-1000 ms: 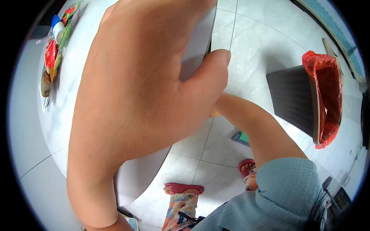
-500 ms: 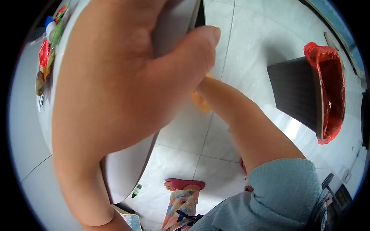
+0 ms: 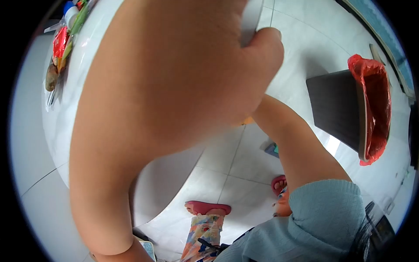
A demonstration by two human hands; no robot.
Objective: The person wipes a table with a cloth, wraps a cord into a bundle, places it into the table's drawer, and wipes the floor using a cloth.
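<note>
My left hand (image 3: 187,74) fills the upper middle, very close to the camera, with its back towards me. Its thumb juts to the right and bends at the tip; the other fingers run out of the frame, so whatever they touch is hidden. From the right reaches my right forearm (image 3: 290,131), in a light blue sleeve (image 3: 325,201). The right hand itself is concealed behind the left. A small orange piece (image 3: 247,121) peeks out beside the right wrist; its kind and whether it is held cannot be seen. Below the left hand lies a pale tabletop (image 3: 163,187).
A dark bin (image 3: 334,100) lined with a red bag (image 3: 370,113) stands at the right on the tiled floor (image 3: 244,161). Along the far left table edge are a red packet (image 3: 60,42), a blue-capped bottle (image 3: 70,16) and a brown lump (image 3: 51,78). Pink slippers (image 3: 209,208) are below.
My left hand has moved right and covers more of the right arm. Its thumb has bent more. Less of the orange piece shows. The camera view has shifted slightly.
</note>
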